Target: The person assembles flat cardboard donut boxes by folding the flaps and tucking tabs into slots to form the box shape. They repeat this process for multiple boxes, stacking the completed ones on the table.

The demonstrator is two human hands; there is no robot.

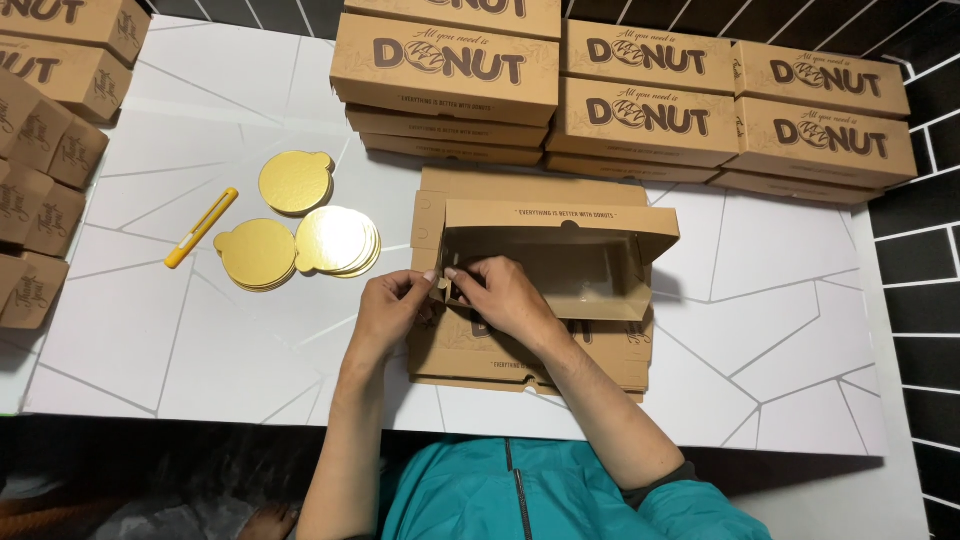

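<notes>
1. The left hand [392,305] pinches the near-left corner of a half-folded box [560,255], fingers together on its flap.
2. The right hand [500,297] grips the same corner from inside.
3. The box sits on flat blanks [600,365], mid-table [200,330].
4. Gold discs [300,230] and a yellow cutter [200,228] lie left; finished boxes [640,100] are stacked behind.

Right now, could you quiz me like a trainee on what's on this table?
1. True or false: both hands, the left hand and the right hand, are at the left end of the half-folded box.
2. What colour are the round cake boards?
3. The yellow cutter lies: A) left of the boards, B) inside the box, C) on the finished boxes.

Key: 1 true; 2 gold; 3 A.
</notes>
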